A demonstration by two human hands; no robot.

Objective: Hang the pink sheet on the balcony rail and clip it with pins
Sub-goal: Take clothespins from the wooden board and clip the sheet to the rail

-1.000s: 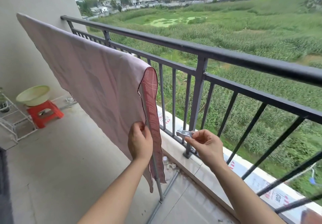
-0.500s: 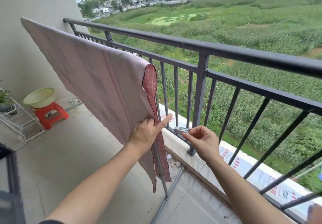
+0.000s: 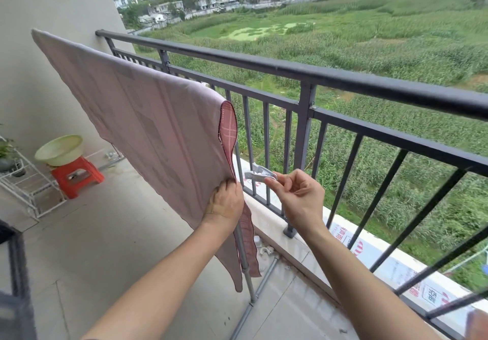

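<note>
From the head view, the pink sheet [image 3: 148, 139] hangs draped over a drying rack's top bar, running from upper left down toward the centre, just inside the dark balcony rail [image 3: 343, 78] and not on the rail itself. Its right edge folds back to show a red checked underside, and the lower corner trails down beside the rack's grey pole [image 3: 245, 268]. The left hand [image 3: 225, 202] grips that right edge about halfway down, its fingers [image 3: 232, 186] closed around the cloth with the knuckles toward the camera. The right hand [image 3: 301, 197] is just right of it, apart from the sheet, with thumb and forefinger pinching the tail of a pale grey pin [image 3: 260, 173]; the remaining fingers curl loosely into the palm. The pin's toothed jaws point left toward the sheet's edge, near it but not on it, and whether they are parted cannot be told. At far left a pale green basin [image 3: 59, 149] sits on a red stool [image 3: 76, 176], beside a white wire shelf [image 3: 23, 181]. Beyond the rail lie green fields and distant buildings.
</note>
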